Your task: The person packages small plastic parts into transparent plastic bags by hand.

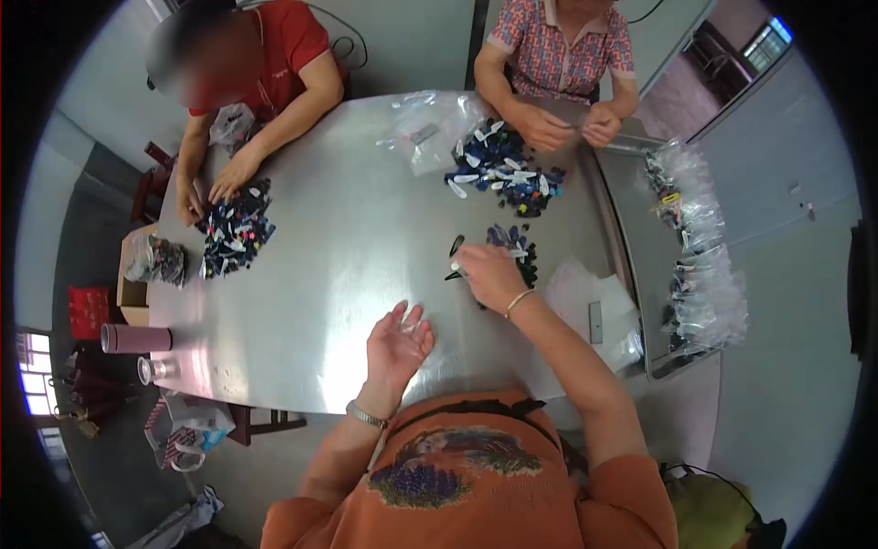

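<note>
My left hand [400, 348] is palm up above the metal table, fingers apart and slightly curled, with nothing in it that I can make out. My right hand [491, 276] has its fingers closed on dark hair clips [456, 245], whose black ends stick out to the left. Just beyond that hand lies a small pile of dark blue and black clips [512, 240], partly hidden by it. Farther off is a larger pile of blue, black and white clips [503, 169].
Two people sit across the metal table [320, 238], their hands at clips. Another clip pile [236, 229] lies left. A pink flask [135, 339] stands near the left edge. Plastic bags [594, 306] lie right of my right arm; filled bags [700, 256] line a side tray.
</note>
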`<state>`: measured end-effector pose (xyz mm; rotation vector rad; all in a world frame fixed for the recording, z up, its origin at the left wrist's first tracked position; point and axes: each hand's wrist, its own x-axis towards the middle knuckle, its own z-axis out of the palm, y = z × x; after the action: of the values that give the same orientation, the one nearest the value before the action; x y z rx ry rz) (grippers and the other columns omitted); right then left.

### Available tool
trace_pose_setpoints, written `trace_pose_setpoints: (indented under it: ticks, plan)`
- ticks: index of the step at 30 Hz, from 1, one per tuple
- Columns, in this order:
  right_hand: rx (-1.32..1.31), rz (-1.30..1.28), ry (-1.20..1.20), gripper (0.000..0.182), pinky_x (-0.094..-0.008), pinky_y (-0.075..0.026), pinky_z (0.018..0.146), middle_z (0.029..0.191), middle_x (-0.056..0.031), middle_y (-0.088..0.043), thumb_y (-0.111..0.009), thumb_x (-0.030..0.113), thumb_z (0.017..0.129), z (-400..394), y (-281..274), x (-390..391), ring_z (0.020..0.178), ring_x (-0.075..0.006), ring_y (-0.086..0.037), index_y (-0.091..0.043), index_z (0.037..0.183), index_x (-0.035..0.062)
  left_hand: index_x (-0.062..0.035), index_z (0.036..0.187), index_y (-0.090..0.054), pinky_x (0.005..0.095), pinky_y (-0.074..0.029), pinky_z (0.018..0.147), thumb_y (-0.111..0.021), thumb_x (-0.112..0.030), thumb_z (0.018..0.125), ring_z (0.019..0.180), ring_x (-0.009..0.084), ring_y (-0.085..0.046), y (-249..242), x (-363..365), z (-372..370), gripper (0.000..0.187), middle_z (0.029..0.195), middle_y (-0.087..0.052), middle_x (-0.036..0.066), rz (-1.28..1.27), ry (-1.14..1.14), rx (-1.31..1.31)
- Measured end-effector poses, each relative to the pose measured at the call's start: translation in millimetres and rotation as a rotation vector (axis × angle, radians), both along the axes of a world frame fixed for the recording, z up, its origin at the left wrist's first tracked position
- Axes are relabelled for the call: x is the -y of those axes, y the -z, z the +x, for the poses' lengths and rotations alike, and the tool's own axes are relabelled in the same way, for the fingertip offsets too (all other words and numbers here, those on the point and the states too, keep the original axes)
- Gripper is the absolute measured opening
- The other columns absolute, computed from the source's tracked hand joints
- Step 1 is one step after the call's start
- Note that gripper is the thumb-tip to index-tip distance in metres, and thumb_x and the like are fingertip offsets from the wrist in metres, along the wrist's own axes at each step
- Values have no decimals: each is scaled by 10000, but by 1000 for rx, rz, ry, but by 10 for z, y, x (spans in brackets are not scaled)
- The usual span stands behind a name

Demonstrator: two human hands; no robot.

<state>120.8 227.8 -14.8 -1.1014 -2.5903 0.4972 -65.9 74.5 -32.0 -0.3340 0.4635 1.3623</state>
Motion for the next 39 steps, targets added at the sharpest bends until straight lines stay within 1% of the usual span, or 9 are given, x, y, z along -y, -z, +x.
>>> trace_pose_setpoints:
  ticks: [3,6,14,19,21,23,26,33,39]
  plan:
    - [-178,-7,147,289,-426,-386,887,1074,-46,-597,-611,144,739,149,-19,143,1020,-264,-536,-611,1025,102,-94,1004,-602,427,-486,827,-556,-239,843,941,294,-589,-48,20,38,222,1115,-593,130,-11,11,-18]
    - [87,109,297,428,-420,-387,874,1088,-54,-582,-693,288,714,69,-228,355,1046,-257,-513,-584,1085,105,-96,995,-602,426,-487,822,-551,-238,846,935,296,-589,-58,28,63,212,1109,-595,131,-16,5,-16]
    - [162,82,297,213,-402,-415,798,891,-61,-621,-635,195,754,-13,59,217,913,-248,-580,-619,946,105,-112,971,-602,422,-491,800,-551,-227,845,925,297,-588,-114,98,31,179,1071,-609,131,-44,-17,-37]
    - [-325,-202,432,232,-338,-488,701,872,-93,-650,-638,99,755,94,31,231,765,-218,-626,-633,988,91,-115,953,-597,417,-488,785,-539,-212,849,896,289,-588,-139,46,48,153,1047,-615,124,-67,-53,-36]
    - [-392,-284,434,253,-344,-501,707,906,-113,-664,-617,85,768,153,62,208,788,-271,-638,-608,1017,42,-114,943,-595,412,-486,777,-538,-208,849,890,284,-587,-176,-8,64,145,1038,-618,116,-60,-53,-36]
    - [-590,-414,459,321,-297,-498,688,867,-106,-662,-631,43,752,187,159,199,743,-200,-632,-598,1071,36,-115,941,-595,409,-482,777,-538,-210,847,891,281,-588,-191,-47,79,145,1032,-621,105,-48,-52,-19]
    - [-625,-477,447,401,-259,-493,685,875,-90,-663,-643,8,737,259,218,182,743,-130,-609,-574,1133,15,-116,936,-596,412,-477,786,-539,-214,846,891,282,-587,-188,-123,107,145,1029,-622,98,-33,-67,-25]
    - [-1002,-674,522,440,-235,-487,679,954,-87,-656,-636,-16,746,246,115,306,773,-124,-598,-539,1175,-22,-111,927,-596,423,-471,802,-538,-218,845,907,290,-582,-176,-188,202,146,1038,-619,94,-52,-84,9]
    - [-1087,-1036,474,304,-214,-476,695,937,-59,-650,-614,-16,788,266,-126,483,801,-97,-593,-567,1089,-33,-107,928,-589,435,-460,824,-540,-234,849,930,309,-569,-220,-224,277,158,1070,-596,103,-65,-118,29]
